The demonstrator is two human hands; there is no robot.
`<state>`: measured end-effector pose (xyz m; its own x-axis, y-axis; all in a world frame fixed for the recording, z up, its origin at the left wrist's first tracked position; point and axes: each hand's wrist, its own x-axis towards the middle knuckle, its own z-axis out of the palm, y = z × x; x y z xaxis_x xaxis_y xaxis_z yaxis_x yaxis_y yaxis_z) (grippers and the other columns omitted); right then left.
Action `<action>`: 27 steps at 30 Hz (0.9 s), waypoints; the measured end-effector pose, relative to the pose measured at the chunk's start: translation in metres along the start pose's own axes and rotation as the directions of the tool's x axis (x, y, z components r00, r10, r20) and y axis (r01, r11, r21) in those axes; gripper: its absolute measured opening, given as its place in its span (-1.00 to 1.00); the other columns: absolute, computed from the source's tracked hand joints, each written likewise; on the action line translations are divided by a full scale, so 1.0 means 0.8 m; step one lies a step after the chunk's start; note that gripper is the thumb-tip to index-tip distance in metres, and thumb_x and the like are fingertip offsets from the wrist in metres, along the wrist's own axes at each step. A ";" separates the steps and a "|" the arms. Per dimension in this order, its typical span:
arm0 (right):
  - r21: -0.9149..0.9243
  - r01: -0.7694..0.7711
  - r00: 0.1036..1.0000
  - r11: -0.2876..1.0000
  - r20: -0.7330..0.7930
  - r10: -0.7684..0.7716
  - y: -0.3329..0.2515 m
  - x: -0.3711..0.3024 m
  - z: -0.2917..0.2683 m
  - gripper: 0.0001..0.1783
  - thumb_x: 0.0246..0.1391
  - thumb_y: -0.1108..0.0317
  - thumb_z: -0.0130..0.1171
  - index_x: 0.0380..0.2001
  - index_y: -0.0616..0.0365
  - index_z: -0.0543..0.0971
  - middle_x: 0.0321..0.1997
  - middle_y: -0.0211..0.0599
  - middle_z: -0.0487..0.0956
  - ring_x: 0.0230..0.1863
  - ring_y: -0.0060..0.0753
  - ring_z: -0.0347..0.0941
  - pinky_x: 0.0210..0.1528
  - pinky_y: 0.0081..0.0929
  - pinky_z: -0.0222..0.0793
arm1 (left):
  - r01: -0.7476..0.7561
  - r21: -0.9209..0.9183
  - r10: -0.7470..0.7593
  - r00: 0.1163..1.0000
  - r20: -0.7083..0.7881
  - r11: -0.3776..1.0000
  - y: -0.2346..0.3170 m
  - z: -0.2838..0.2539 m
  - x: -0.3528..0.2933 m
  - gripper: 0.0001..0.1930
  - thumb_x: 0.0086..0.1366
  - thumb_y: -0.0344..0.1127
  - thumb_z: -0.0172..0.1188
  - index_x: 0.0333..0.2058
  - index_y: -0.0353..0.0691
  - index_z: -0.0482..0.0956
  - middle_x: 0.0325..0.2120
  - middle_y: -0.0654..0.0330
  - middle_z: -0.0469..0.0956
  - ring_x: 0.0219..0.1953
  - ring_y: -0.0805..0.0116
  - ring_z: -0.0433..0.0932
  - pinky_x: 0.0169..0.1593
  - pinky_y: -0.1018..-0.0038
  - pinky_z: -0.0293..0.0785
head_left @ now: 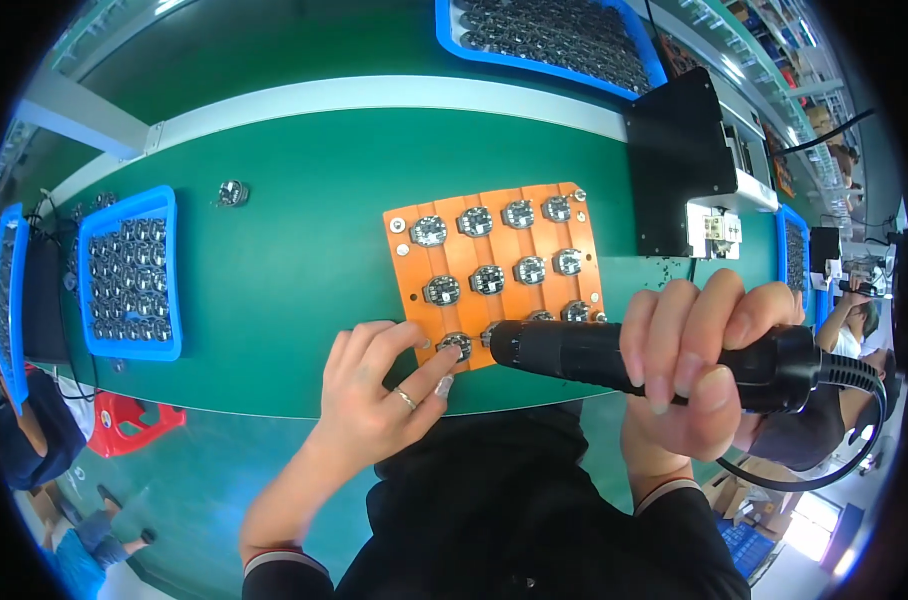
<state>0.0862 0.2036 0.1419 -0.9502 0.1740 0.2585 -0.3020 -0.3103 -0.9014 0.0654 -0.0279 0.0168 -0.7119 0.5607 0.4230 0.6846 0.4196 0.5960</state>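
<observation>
In my right hand (689,350) is a black electric screwdriver (574,352), fingers wrapped round its body. It lies nearly level over the near right part of an orange fixture plate (421,262), its nose pointing left. Rows of small round motor-like parts with dark circuit tops (487,279) sit in the plate. My left hand (379,395), with a ring on one finger, reaches over the near left corner. Its fingertips close on a round part (458,344) seated there, just left of the screwdriver's nose. The screwdriver hides some of the near row.
Left on the green table (284,290) stands a blue tray (179,300) of similar parts. A loose part (233,193) lies beyond it. A black-sided machine (674,170) stands at right; another filled blue tray (464,48) is at the back. A cord (824,485) trails from the screwdriver.
</observation>
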 end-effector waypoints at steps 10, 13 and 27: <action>-0.070 0.070 0.995 0.995 0.073 -0.065 0.003 -0.006 0.012 -0.64 0.13 0.52 0.29 -0.17 0.07 0.30 -0.41 -0.35 0.41 -0.52 -0.46 0.39 -0.38 -0.38 0.34 | -0.023 -0.005 0.022 1.000 -0.014 1.000 -0.001 0.002 -0.005 -0.58 -0.08 -0.40 0.41 -0.14 -0.08 0.72 -0.14 0.19 0.46 -0.16 0.17 0.51 -0.24 0.33 0.34; -0.075 0.064 0.994 0.995 0.095 -0.057 0.005 -0.011 0.025 -0.61 0.09 0.53 0.34 -0.21 0.04 0.30 -0.43 -0.37 0.42 -0.53 -0.45 0.39 -0.40 -0.38 0.35 | -0.026 -0.019 0.026 1.000 -0.013 0.999 0.002 0.003 -0.007 -0.59 -0.08 -0.40 0.41 -0.14 -0.08 0.72 -0.14 0.19 0.45 -0.16 0.18 0.51 -0.24 0.33 0.34; -0.179 0.010 0.964 0.984 0.262 0.038 -0.013 0.013 0.041 -0.50 -0.08 0.77 0.33 -0.18 0.11 0.32 -0.39 -0.19 0.53 -0.38 -0.24 0.53 -0.28 -0.20 0.49 | -0.078 -0.010 0.077 0.996 -0.033 0.997 -0.003 -0.017 0.008 -0.69 -0.01 -0.39 0.41 -0.21 -0.14 0.68 -0.16 0.16 0.51 -0.21 0.17 0.56 -0.28 0.31 0.37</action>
<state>0.0771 0.1779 0.1657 -0.9480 -0.0889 0.3057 -0.2925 -0.1360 -0.9466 0.0568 -0.0350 0.0274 -0.6614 0.5677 0.4901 0.7364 0.3678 0.5678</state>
